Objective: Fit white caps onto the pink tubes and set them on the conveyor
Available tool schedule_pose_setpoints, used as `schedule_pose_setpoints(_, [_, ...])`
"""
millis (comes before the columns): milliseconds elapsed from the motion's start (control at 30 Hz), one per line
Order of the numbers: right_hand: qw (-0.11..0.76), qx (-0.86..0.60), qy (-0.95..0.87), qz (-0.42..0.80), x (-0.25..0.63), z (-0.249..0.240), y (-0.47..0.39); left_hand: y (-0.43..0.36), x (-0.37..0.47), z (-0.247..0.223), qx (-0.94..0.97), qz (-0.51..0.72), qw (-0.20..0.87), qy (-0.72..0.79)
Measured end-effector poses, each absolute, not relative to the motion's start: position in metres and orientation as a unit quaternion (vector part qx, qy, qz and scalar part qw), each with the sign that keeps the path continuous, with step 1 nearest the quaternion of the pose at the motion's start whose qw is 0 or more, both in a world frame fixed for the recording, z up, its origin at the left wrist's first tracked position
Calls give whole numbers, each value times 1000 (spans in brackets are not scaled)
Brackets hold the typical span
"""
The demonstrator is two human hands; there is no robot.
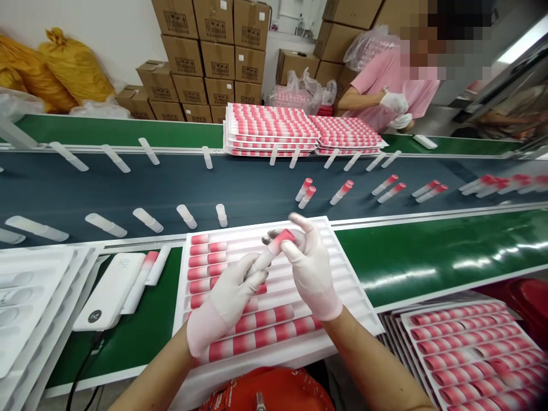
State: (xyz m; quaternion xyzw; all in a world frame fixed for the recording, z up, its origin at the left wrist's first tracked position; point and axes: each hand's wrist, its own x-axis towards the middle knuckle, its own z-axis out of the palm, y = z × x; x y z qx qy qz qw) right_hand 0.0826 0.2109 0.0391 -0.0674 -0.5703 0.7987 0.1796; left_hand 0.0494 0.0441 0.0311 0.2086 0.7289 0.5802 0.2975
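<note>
At the centre of the frame both gloved hands meet over a white tray (351,297) partly filled with pink tubes. The left hand (229,302) is curled around the pale lower end of one pink tube (274,246), fingers closed on it, while the right hand (310,274) pinches the tube's red upper end between thumb and fingertips, index finger lifted clear. The tube sits tilted, up and to the right, above the tray's bare upper slots. Doing this well seems to call for a firm grip low down with the left and a light, square hold on the red end, so the two parts stay in line (a skewed push would likely jam). Behind the tray, the dark belt (128,188) carries frosted caps (186,216) at left and finished tubes (306,191) at right. A white power bank (107,291) lies lower left.
</note>
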Motion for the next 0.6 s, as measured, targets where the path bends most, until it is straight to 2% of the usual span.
schedule_pose_setpoints(67, [123,-60,-588,797,82,43,214,44,47,28,217,591,325,706])
schedule_pose_setpoints(133, [93,-78,-611,782,81,44,210,48,46,25,221,579,300,725])
schedule_pose_setpoints(233, [136,-139,-657,728,79,42,199,56,47,18,219,557,193,777])
schedule_pose_setpoints(300, [171,-147,-690,688,79,41,195,58,47,14,213,563,163,782])
schedule_pose_setpoints(367, [154,-103,-713,676,78,41,199,56,45,12,221,581,195,759])
schedule_pose_setpoints(500, [48,38,-701,710,79,46,212,51,39,15,269,592,270,710])
schedule_pose_setpoints(600, [109,27,-696,710,80,48,209,56,41,19,275,579,199,741])
